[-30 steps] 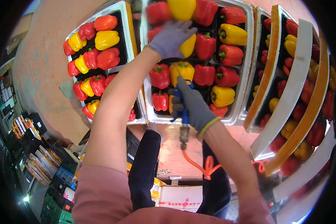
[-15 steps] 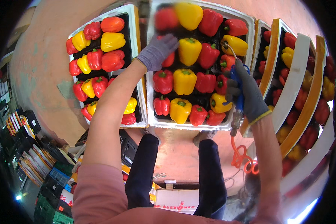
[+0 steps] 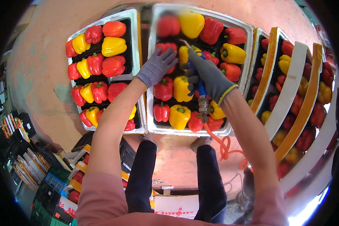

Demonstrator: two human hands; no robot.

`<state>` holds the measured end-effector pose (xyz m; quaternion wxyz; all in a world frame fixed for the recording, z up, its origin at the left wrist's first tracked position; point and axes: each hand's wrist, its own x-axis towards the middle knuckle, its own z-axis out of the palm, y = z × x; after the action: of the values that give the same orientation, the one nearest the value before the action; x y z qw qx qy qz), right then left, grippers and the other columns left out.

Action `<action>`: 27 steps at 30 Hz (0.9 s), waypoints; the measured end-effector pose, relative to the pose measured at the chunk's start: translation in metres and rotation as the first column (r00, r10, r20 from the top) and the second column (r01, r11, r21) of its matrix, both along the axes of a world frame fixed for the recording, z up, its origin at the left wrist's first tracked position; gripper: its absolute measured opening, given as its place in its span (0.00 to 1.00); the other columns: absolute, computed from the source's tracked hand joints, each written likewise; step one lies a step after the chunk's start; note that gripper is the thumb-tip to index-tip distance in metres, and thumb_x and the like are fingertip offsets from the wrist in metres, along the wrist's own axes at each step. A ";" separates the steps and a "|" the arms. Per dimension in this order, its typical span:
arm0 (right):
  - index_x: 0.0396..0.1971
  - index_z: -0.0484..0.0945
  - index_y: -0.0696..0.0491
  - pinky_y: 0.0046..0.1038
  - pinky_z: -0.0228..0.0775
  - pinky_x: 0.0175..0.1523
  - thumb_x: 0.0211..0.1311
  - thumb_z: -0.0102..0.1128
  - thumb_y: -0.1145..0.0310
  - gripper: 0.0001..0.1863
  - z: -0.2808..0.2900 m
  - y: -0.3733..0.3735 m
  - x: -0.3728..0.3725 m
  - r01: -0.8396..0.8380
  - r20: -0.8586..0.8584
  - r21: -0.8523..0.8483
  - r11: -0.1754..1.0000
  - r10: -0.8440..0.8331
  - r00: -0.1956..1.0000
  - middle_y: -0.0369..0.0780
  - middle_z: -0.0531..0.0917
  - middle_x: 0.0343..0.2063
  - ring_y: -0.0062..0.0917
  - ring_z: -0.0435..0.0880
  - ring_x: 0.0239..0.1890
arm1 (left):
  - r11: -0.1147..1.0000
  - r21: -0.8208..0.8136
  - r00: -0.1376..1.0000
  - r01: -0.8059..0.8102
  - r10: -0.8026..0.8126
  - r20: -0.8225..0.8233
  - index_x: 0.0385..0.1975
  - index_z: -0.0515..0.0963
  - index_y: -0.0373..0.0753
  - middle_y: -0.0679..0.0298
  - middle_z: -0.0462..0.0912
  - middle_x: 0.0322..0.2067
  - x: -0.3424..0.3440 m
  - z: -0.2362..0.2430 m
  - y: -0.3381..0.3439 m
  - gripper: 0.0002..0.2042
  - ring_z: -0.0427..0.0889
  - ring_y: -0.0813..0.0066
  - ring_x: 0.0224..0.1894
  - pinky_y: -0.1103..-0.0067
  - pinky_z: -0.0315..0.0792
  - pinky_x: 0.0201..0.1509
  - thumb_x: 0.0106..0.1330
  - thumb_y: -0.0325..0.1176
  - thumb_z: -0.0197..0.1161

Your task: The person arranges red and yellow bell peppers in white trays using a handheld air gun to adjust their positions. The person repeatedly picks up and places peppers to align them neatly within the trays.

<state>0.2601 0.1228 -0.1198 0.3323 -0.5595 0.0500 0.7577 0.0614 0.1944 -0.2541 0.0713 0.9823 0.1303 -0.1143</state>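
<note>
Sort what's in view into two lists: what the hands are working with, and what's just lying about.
In use:
- left hand in a grey glove, resting on a red bell pepper
- right hand in a grey glove, gripping a blue air gun with an orange coiled hose
- white foam tray of red and yellow peppers

Lying about:
- second white tray of peppers
- stacked trays on the right
- crates at lower left

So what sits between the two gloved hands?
In the head view, a yellow pepper shows in the gap between left hand and right hand.
</note>
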 end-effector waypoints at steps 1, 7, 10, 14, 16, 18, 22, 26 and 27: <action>0.29 0.72 0.51 0.26 0.68 0.20 0.68 0.58 0.43 0.23 -0.004 -0.003 0.004 0.063 0.039 -0.087 0.994 -0.060 0.997 0.31 0.70 0.18 0.16 0.67 0.14 | 1.000 -0.020 1.000 -0.014 0.015 0.018 0.68 0.65 0.42 0.54 0.61 0.70 -0.001 -0.001 0.000 0.44 0.55 0.55 0.75 0.57 0.48 0.77 0.46 0.39 0.75; 0.36 0.72 0.53 0.22 0.66 0.20 0.66 0.61 0.43 0.25 -0.007 -0.030 0.070 0.243 0.140 -0.120 0.963 -0.226 0.964 0.29 0.69 0.18 0.12 0.65 0.14 | 0.994 -0.103 0.997 -0.047 0.052 0.051 0.66 0.67 0.41 0.53 0.62 0.70 -0.001 0.002 0.002 0.44 0.55 0.55 0.74 0.56 0.49 0.77 0.43 0.36 0.76; 0.37 0.72 0.52 0.20 0.66 0.20 0.65 0.62 0.43 0.24 0.005 -0.024 0.103 0.290 0.124 -0.063 0.955 -0.281 0.952 0.28 0.69 0.19 0.11 0.65 0.14 | 0.989 -0.136 0.997 -0.051 0.058 0.051 0.65 0.69 0.41 0.53 0.63 0.69 -0.001 0.008 0.002 0.41 0.57 0.54 0.73 0.56 0.50 0.76 0.44 0.35 0.75; 0.38 0.73 0.51 0.18 0.66 0.21 0.65 0.63 0.44 0.24 0.024 0.007 0.121 0.137 0.281 0.018 0.990 -0.136 0.950 0.28 0.69 0.19 0.09 0.65 0.15 | 0.925 -0.345 0.976 -0.156 0.198 0.089 0.61 0.71 0.40 0.51 0.65 0.67 0.012 0.018 0.013 0.36 0.62 0.54 0.71 0.55 0.56 0.73 0.47 0.34 0.73; 0.38 0.74 0.52 0.17 0.67 0.21 0.65 0.63 0.44 0.24 0.030 0.019 0.118 0.056 0.351 0.093 0.994 -0.086 0.932 0.27 0.69 0.19 0.08 0.65 0.15 | 0.923 -0.295 0.920 -0.247 0.318 0.227 0.60 0.71 0.39 0.51 0.68 0.64 0.030 0.021 0.024 0.34 0.65 0.55 0.68 0.56 0.60 0.70 0.50 0.35 0.72; 0.38 0.75 0.55 0.16 0.68 0.21 0.64 0.63 0.44 0.26 0.031 0.028 0.114 0.006 0.319 0.095 0.995 -0.036 0.947 0.28 0.72 0.20 0.08 0.67 0.15 | 0.906 -0.200 0.869 -0.373 0.417 0.267 0.60 0.70 0.39 0.52 0.70 0.61 0.059 0.022 0.037 0.33 0.67 0.55 0.66 0.56 0.63 0.67 0.52 0.38 0.71; 0.38 0.77 0.56 0.15 0.69 0.24 0.64 0.64 0.44 0.26 0.024 0.024 0.118 -0.103 0.352 0.089 0.991 0.065 0.934 0.30 0.74 0.21 0.08 0.69 0.17 | 0.831 0.017 0.771 -0.556 0.508 0.384 0.60 0.70 0.41 0.54 0.72 0.57 0.122 0.011 0.049 0.33 0.69 0.57 0.63 0.52 0.64 0.62 0.55 0.46 0.69; 0.42 0.76 0.57 0.18 0.71 0.27 0.63 0.64 0.44 0.28 0.013 0.008 0.143 -0.120 0.374 0.092 0.989 0.077 0.924 0.31 0.74 0.22 0.09 0.71 0.20 | 0.748 0.036 0.735 -0.662 0.639 0.228 0.68 0.61 0.48 0.59 0.65 0.66 0.157 0.003 0.056 0.45 0.66 0.56 0.67 0.39 0.58 0.61 0.52 0.60 0.70; 0.41 0.76 0.57 0.18 0.71 0.26 0.63 0.65 0.44 0.28 0.012 0.006 0.150 -0.108 0.448 0.092 0.990 0.056 0.892 0.31 0.73 0.22 0.09 0.70 0.19 | 0.736 0.044 0.730 -0.676 0.660 0.178 0.68 0.62 0.51 0.63 0.67 0.65 0.158 0.003 0.059 0.43 0.67 0.58 0.66 0.40 0.58 0.62 0.52 0.57 0.71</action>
<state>0.4099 0.1283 -0.1078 0.3341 -0.6994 -0.0943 0.6248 0.2198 0.2529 -0.2515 0.0650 0.8776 0.4749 0.0004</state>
